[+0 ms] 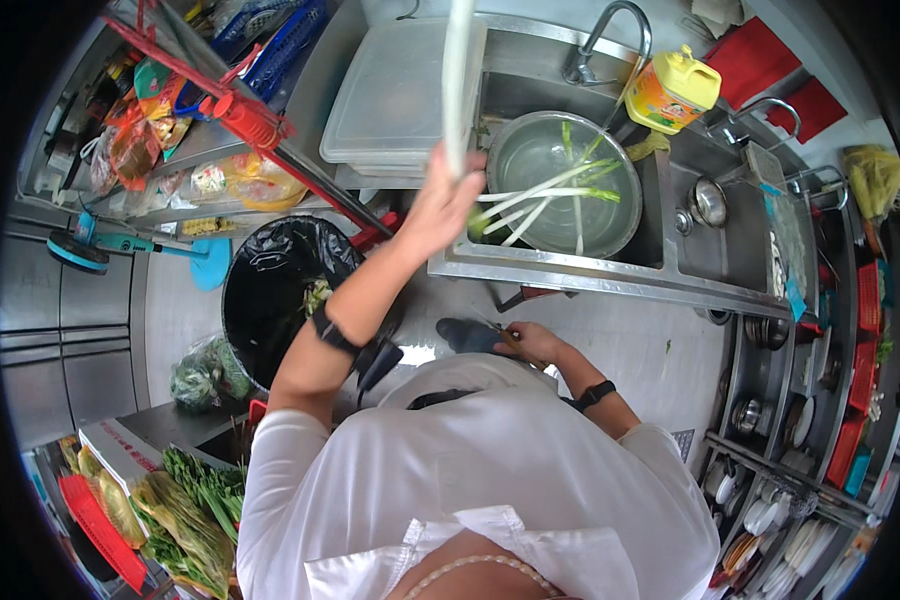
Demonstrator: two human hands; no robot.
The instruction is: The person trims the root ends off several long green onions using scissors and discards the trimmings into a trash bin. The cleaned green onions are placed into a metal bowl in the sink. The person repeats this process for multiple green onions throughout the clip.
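Note:
My left hand (444,205) is raised beside the sink, closed round the lower end of a long, pale green-white vegetable stalk (457,75). The stalk stands up past the top of the view. Low in front of my body, my right hand (535,343) is wrapped round the brown handle of a small knife (507,342), its thin blade pointing up and left. A round metal basin (625,225) of water sits in the sink, right of my left hand. Several similar pale stalks with green ends (550,190) lie in it, some resting over its left rim.
A black-lined bin (260,300) with scraps stands below my left forearm. Lidded plastic tubs (395,85) are left of the sink; a faucet (590,65) and yellow jug (673,90) stand behind it. Leafy greens (205,485) lie lower left; dish shelves (770,480) line the right.

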